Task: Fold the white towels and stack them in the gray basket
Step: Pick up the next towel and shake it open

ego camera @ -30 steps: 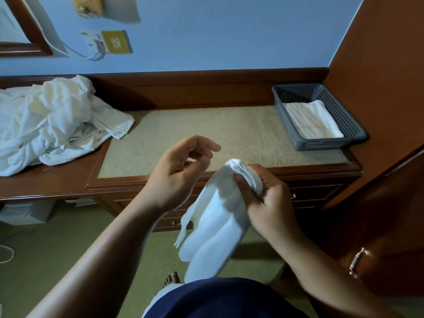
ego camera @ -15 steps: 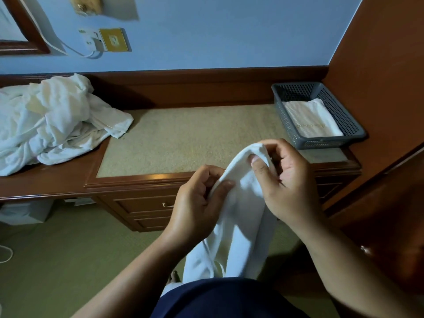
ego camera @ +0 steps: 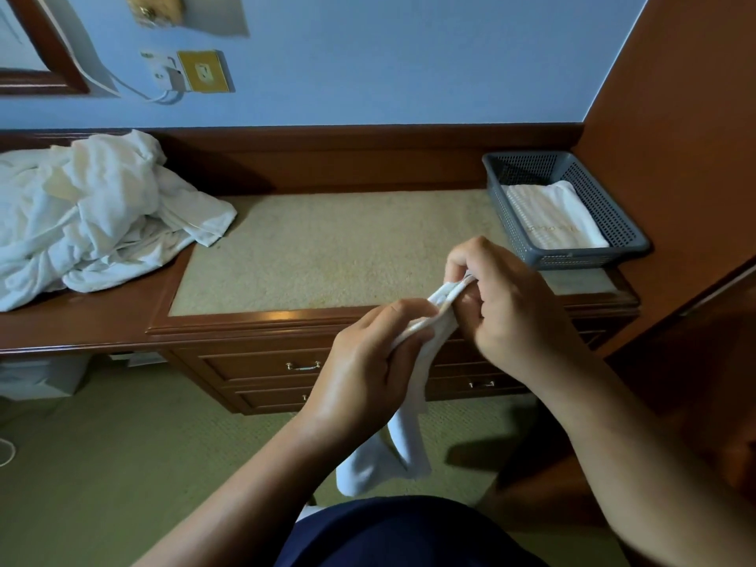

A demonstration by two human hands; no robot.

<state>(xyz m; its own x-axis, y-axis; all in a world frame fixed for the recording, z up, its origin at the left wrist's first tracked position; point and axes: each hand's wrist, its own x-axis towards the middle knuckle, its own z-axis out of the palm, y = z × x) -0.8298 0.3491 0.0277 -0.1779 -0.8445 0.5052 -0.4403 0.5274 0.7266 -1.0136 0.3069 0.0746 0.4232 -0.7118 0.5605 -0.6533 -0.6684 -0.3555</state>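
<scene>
A white towel hangs in front of the dresser, held up by both hands along its top edge. My left hand pinches that edge between thumb and fingers. My right hand grips the same edge a little higher and to the right. The gray basket stands at the right end of the dresser top with a folded white towel lying in it. A heap of unfolded white towels lies on the dresser's left end.
The dresser top has a beige inlay between the heap and the basket. A wooden cabinet wall rises right behind the basket. Drawers with metal handles face me. A wall socket with a cable is above.
My left hand came over from empty air and took hold of the towel's top edge. Both hands now pull that edge taut between them, and the towel hangs narrower.
</scene>
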